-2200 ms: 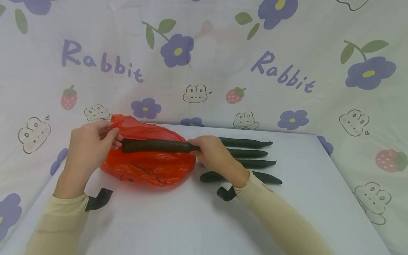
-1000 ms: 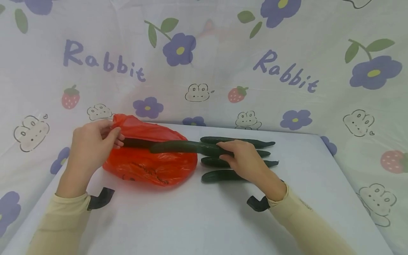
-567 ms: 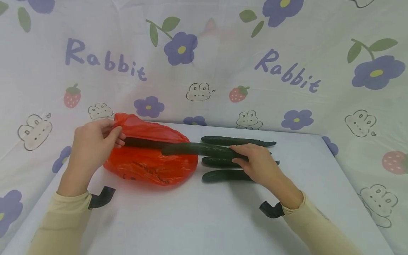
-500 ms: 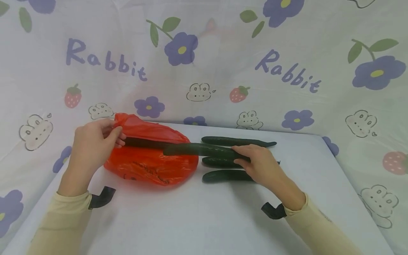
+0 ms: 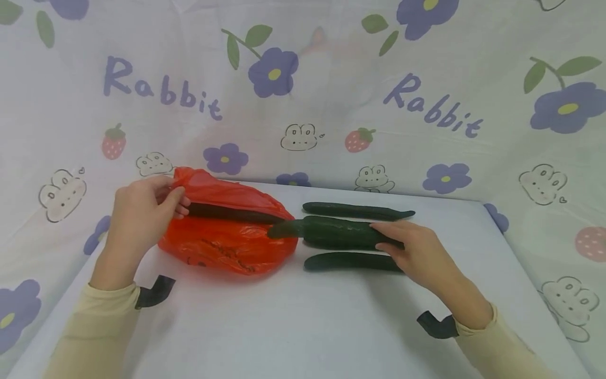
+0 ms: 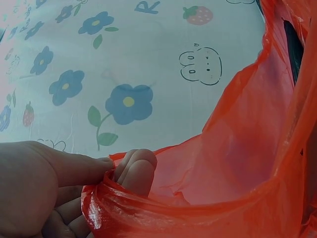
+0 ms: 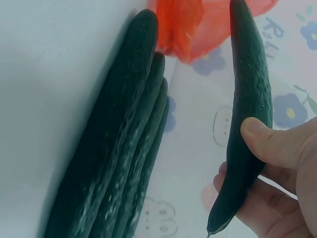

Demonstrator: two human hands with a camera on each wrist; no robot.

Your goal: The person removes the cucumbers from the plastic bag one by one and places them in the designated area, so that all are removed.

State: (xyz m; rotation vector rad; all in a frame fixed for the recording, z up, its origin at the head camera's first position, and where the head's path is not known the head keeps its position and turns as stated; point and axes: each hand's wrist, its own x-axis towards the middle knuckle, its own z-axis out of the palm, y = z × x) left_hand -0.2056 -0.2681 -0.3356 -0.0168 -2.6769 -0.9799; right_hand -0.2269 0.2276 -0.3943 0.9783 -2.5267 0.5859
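Observation:
My left hand [image 5: 144, 223] pinches the rim of a red plastic bag [image 5: 222, 247] at its left end. In the left wrist view, thumb and fingers grip the bag's gathered edge [image 6: 101, 198], and the bag gapes to the right. A long dark cucumber [image 5: 232, 213] shows along the bag's mouth. My right hand [image 5: 421, 252] holds another cucumber [image 7: 250, 74] near its stem end, thumb on top and fingers beneath. That cucumber is raised over the row on the table, and its far tip [image 5: 281, 229] overlaps the bag's right end in the head view.
Several cucumbers lie side by side right of the bag, among them a rear one [image 5: 357, 210] and a front one [image 5: 352, 261]. All are on a white table [image 5: 284, 326]. A patterned cloth [image 5: 331, 95] hangs behind the table's back edge.
My right hand has moved right with its cucumber, from in front of the bag to over the row. The cucumber in the bag's mouth has come into view. The left hand keeps its grip.

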